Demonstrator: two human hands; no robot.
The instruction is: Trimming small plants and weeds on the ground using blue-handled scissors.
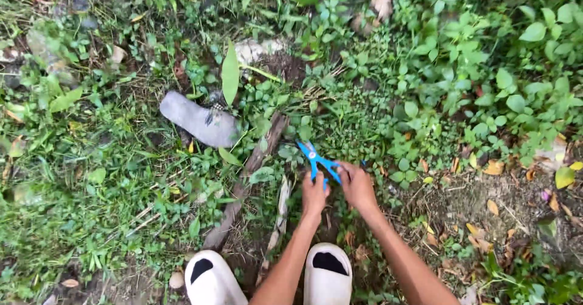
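— Shoes (328,274), white and slip-on, are seen at the bottom edge, planted on bare soil. What is held above them?

— Blue scissors (316,159) are held low over the weeds, just ahead of the shoes. The left hand (314,194) is closed about one handle and the right hand (357,186) about the other, fingers curled tight on both. The blades are parted slightly and pointed away, toward the creeping plants (364,129).

— How are the scissors judged to handle?

— Light and rigid, it is judged, with plastic handles that could turn slippery if damp. The handle loops are the safe place to grip; the blades are best left untouched.

— And the ground?

— Uneven earth is recorded, covered by grass, broad-leaved weeds and dry leaves. A grey stone (197,120) lies up and to the left, and a weathered stick (249,177) runs aslant beside the left hand. Bare soil is noted at the right. Room is ample overhead, though footing is cluttered.
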